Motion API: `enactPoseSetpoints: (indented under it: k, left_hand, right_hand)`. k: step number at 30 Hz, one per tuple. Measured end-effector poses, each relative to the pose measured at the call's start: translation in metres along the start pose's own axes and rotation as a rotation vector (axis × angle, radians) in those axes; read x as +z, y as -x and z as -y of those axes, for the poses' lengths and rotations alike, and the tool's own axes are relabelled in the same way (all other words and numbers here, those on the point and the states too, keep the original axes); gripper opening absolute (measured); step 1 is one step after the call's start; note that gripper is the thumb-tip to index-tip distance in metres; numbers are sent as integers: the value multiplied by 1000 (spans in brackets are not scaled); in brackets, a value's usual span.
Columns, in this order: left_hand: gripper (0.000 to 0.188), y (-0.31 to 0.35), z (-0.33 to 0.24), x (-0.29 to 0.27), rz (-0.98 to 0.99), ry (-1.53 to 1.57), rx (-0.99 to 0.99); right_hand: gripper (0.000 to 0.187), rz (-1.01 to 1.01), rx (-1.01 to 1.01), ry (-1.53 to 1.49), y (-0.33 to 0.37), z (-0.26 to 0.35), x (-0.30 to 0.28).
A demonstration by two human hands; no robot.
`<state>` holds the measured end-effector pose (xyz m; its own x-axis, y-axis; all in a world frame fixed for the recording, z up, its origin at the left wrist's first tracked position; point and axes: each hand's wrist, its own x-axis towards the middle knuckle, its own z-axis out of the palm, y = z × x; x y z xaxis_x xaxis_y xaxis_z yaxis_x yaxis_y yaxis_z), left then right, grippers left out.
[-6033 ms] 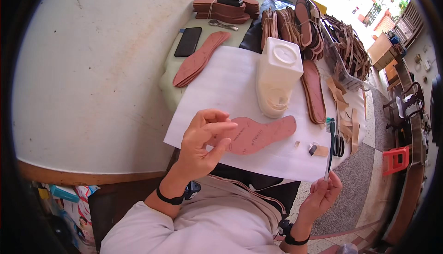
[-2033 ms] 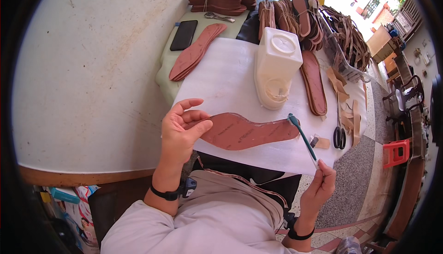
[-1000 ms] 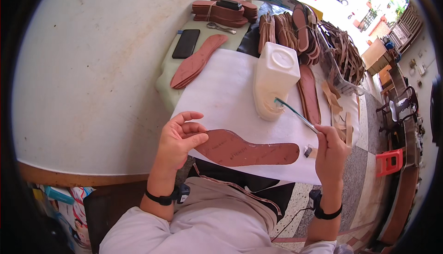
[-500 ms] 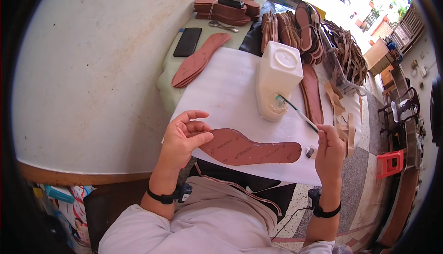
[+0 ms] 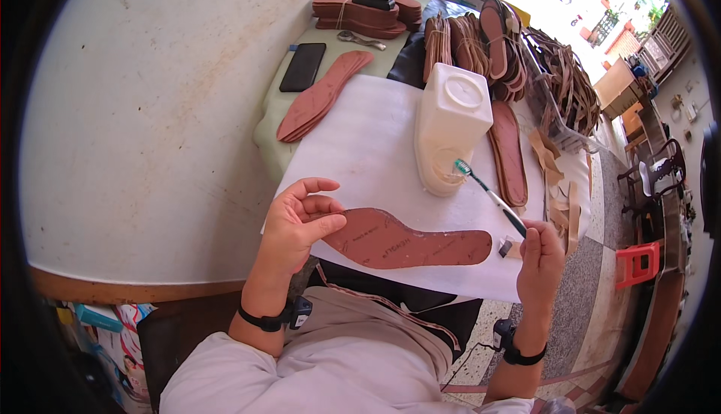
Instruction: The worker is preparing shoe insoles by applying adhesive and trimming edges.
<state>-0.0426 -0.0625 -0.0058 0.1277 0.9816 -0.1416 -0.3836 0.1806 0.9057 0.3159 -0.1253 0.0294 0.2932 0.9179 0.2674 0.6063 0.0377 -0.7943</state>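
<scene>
My left hand pinches the left end of a reddish-brown insole between thumb and fingers. The insole is held level over the near edge of the white sheet. In my right hand is a toothbrush with a dark green and white handle, gripped near its end. Its green bristled head points up and left, at the round opening of a cream plastic glue container. Whether the bristles touch the rim, I cannot tell.
A small stack of insoles lies at the left beside a black phone. Bundled insoles stand behind, near a metal wrench-like tool. At the right are another insole, tan scraps and a clear bin of brown strips.
My right hand has moved down slightly, and the toothbrush head has come a little right and down out of the container's opening. My left hand and the insole stay nearly still.
</scene>
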Motion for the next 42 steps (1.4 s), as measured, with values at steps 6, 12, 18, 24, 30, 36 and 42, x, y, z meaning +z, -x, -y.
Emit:
enactPoseSetpoints:
  k: [6, 12, 18, 24, 30, 36, 42]
  left_hand:
    - [50, 1, -3, 1, -20, -25, -2]
    - [49, 4, -4, -1, -23, 4, -1]
    - [49, 4, -1, 2, -36, 11, -14]
    - [47, 3, 4, 9, -40, 32, -39]
    - [46, 4, 10, 28, -32, 106, -66]
    - [44, 3, 24, 44, -21, 125, -34]
    - [39, 5, 31, 56, -20, 145, -6]
  right_hand:
    - [22, 17, 2, -2, 5, -6, 5]
    - [21, -25, 5, -16, 7, -6, 7]
    - [21, -45, 1, -42, 10, -11, 7]
    - [21, -204, -2, -134, 23, -8, 3]
    - [22, -394, 78, -157, 81, 7, -4]
    - [21, -141, -103, -131, 146, -1, 19]
    - [20, -88, -243, -80, 153, -2, 34]
